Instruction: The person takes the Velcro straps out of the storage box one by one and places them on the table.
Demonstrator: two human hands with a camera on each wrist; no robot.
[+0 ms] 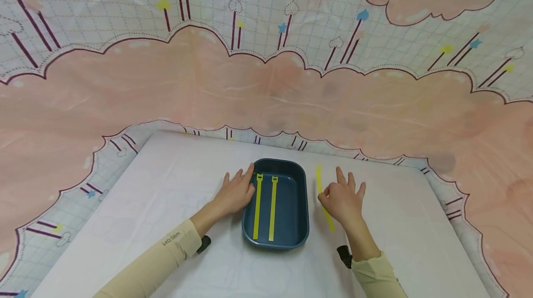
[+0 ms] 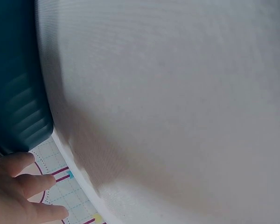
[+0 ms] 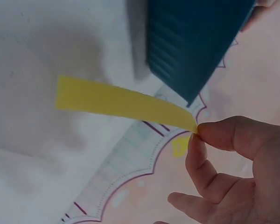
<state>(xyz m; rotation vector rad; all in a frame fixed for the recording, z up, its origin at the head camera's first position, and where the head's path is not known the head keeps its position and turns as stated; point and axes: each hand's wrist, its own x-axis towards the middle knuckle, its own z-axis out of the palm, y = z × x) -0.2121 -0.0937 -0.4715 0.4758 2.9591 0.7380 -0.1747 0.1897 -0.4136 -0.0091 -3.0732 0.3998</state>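
My right hand (image 1: pixel 343 201) pinches a yellow hook-and-loop cable tie (image 3: pixel 112 100) between thumb and forefinger, with the other fingers spread. Held part-way along, the tie (image 1: pixel 319 180) is in the air just right of a dark blue rectangular tray (image 1: pixel 307 214). Inside this tray lie two more yellow cable ties, the left one (image 1: pixel 258 207) and the right one (image 1: pixel 273 210), side by side lengthwise with their slotted heads at the far end. My left hand (image 1: pixel 235 194) rests against the tray's left side near the far corner, fingers fairly straight and spread.
The tray stands on a white-covered table (image 1: pixel 175 196). Beyond the table's far edge hangs a pink and white patterned cloth (image 1: pixel 258 90), which also shows along both sides. Each wrist carries a black strap-on device, one at the left wrist (image 1: pixel 204 244).
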